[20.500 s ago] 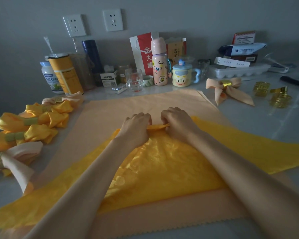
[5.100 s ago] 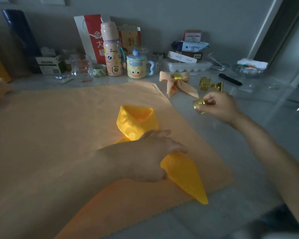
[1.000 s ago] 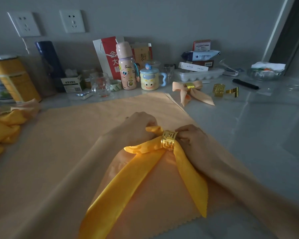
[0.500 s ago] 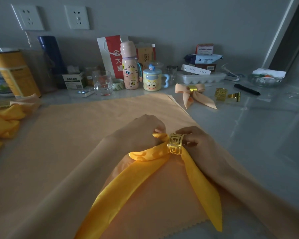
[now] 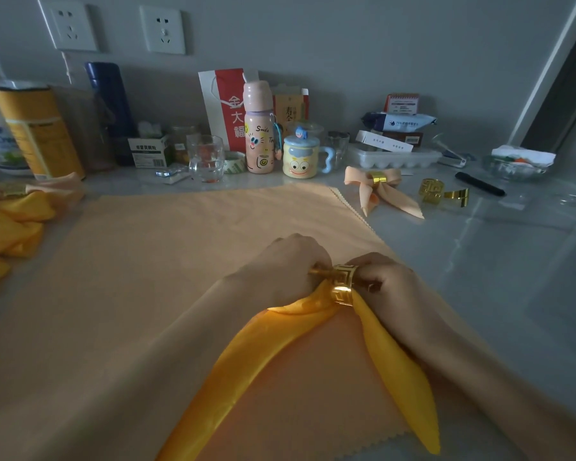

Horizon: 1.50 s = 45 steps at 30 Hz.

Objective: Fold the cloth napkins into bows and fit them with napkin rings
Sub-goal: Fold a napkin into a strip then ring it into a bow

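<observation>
A bright yellow napkin (image 5: 280, 354) lies folded on a flat peach cloth (image 5: 153, 277), its two tails running toward me. A gold cut-out napkin ring (image 5: 342, 287) sits around its gathered middle. My left hand (image 5: 281, 269) pinches the napkin's loop end just left of the ring, hiding the loops. My right hand (image 5: 388, 287) grips the ring from the right side. A finished peach bow (image 5: 381, 191) with a gold ring lies at the back right.
Two spare gold rings (image 5: 431, 190) rest beside the peach bow. Finished yellow and peach bows (image 5: 12, 224) pile at the left edge. Bottles, a cartoon mug (image 5: 300, 158), a glass (image 5: 206, 158) and boxes line the wall. A black pen (image 5: 479, 184) lies far right.
The ring has slid further along the gathered napkin and both hands have closed in tighter around it. The view shifted slightly.
</observation>
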Motion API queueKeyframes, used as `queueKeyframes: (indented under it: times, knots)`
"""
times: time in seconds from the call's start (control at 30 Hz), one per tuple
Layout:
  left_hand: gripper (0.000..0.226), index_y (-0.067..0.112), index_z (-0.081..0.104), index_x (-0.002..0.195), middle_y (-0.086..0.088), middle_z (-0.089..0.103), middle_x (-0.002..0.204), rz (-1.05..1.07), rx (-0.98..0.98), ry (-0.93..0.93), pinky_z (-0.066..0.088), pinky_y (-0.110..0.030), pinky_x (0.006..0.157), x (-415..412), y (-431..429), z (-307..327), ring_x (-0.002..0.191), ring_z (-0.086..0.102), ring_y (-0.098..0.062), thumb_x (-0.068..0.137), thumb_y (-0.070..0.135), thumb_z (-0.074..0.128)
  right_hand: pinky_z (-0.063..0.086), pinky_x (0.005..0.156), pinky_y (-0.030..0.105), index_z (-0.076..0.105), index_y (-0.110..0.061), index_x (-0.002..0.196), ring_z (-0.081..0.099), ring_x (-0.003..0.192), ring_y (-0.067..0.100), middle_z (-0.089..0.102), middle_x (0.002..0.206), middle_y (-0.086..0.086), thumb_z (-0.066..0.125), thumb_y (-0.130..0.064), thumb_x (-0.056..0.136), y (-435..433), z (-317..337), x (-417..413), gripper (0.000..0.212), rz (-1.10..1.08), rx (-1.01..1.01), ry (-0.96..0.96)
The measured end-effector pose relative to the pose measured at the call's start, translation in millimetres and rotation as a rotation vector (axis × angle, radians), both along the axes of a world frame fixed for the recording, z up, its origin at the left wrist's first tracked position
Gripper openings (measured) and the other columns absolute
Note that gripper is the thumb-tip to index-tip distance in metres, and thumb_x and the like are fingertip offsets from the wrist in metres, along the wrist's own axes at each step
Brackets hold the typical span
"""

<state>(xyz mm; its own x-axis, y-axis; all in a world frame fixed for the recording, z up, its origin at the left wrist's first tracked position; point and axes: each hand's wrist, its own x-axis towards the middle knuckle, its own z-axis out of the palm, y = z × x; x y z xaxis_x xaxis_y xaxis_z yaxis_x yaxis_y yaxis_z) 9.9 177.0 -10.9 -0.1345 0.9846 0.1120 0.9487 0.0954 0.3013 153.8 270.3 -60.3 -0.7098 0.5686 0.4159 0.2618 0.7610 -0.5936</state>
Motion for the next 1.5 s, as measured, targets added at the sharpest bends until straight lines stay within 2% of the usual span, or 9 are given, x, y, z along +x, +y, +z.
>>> queueKeyframes:
  times: [0.3, 0.43, 0.5, 0.67, 0.83, 1.0, 1.23, 1.43, 1.5]
  knots:
    - [0.017, 0.016, 0.071, 0.097, -0.001, 0.066, 0.098, 0.022, 0.056, -0.154, 0.046, -0.037, 0.087, 0, 2, -9, 0.095, 0.058, -0.020, 0.086, 0.012, 0.058, 0.039, 0.076, 0.006, 0.075, -0.013, 0.083, 0.056, 0.090, 0.000, 0.056, 0.094, -0.019, 0.066, -0.009, 0.083, 5, 6, 3, 0.010, 0.103, 0.025, -0.036]
    - [0.051, 0.026, 0.047, 0.132, 0.008, 0.052, 0.123, 0.006, -0.038, -0.204, 0.039, -0.028, 0.099, 5, 1, 4, 0.116, 0.047, -0.011, 0.084, 0.013, 0.059, 0.035, 0.079, 0.000, 0.076, -0.010, 0.080, 0.052, 0.090, -0.007, 0.047, 0.106, -0.023, 0.053, -0.037, 0.079, 3, 9, 6, 0.036, 0.115, 0.025, -0.052]
    - [0.060, 0.029, 0.037, 0.139, 0.008, 0.048, 0.132, -0.054, -0.128, -0.264, 0.034, -0.023, 0.098, 9, -2, 12, 0.122, 0.043, -0.008, 0.085, 0.016, 0.060, 0.036, 0.079, 0.001, 0.076, -0.014, 0.088, 0.053, 0.091, -0.007, 0.049, 0.116, -0.016, 0.061, -0.030, 0.084, 3, 9, 7, 0.022, 0.108, -0.002, -0.077]
    - [0.048, 0.028, 0.051, 0.127, 0.009, 0.059, 0.119, -0.072, 0.037, 0.031, 0.028, -0.029, 0.103, 25, -4, 1, 0.109, 0.052, -0.011, 0.081, 0.039, 0.062, 0.042, 0.072, 0.006, 0.068, -0.030, 0.074, 0.055, 0.089, -0.004, 0.052, 0.111, -0.011, 0.067, -0.008, 0.082, 4, 9, 9, 0.023, 0.104, -0.060, 0.006]
    - [0.054, 0.034, 0.042, 0.135, 0.012, 0.053, 0.129, -0.057, 0.141, 0.100, 0.018, -0.025, 0.103, 23, 2, -11, 0.118, 0.045, -0.011, 0.085, 0.034, 0.063, 0.046, 0.082, 0.019, 0.068, -0.052, 0.069, 0.055, 0.097, -0.007, 0.054, 0.104, -0.032, 0.070, -0.027, 0.080, 14, 6, 9, 0.028, 0.147, -0.134, 0.030]
    - [0.053, 0.035, 0.042, 0.135, 0.014, 0.050, 0.133, -0.067, 0.223, 0.255, 0.016, -0.030, 0.108, 21, 4, -1, 0.123, 0.040, -0.010, 0.086, 0.045, 0.059, 0.040, 0.082, 0.008, 0.065, -0.060, 0.076, 0.055, 0.094, -0.018, 0.061, 0.096, -0.037, 0.066, -0.073, 0.053, 26, 13, 7, 0.026, 0.238, -0.245, 0.062]
    - [0.050, 0.037, 0.043, 0.132, 0.016, 0.049, 0.130, -0.052, 0.200, 0.259, 0.018, -0.031, 0.108, 12, 6, -7, 0.123, 0.039, -0.009, 0.085, 0.040, 0.060, 0.047, 0.082, 0.015, 0.073, -0.047, 0.074, 0.058, 0.101, -0.001, 0.055, 0.110, -0.029, 0.074, -0.049, 0.071, 16, 6, 9, 0.003, 0.162, -0.237, 0.198]
    - [0.051, 0.028, 0.047, 0.133, 0.006, 0.052, 0.129, -0.086, 0.277, 0.275, 0.021, -0.035, 0.106, 9, 7, -8, 0.121, 0.044, -0.017, 0.084, 0.038, 0.059, 0.049, 0.080, 0.019, 0.077, -0.031, 0.073, 0.062, 0.098, 0.005, 0.066, 0.101, -0.010, 0.071, -0.012, 0.074, 18, 11, 9, 0.020, 0.179, -0.413, 0.258]
    - [0.052, 0.031, 0.044, 0.134, 0.009, 0.049, 0.132, -0.058, 0.274, 0.290, 0.017, -0.035, 0.110, 8, 6, -8, 0.124, 0.040, -0.014, 0.085, 0.040, 0.059, 0.047, 0.079, 0.017, 0.077, -0.030, 0.075, 0.062, 0.096, 0.002, 0.064, 0.100, -0.014, 0.074, -0.015, 0.075, 15, 11, 10, 0.015, 0.179, -0.350, 0.254]
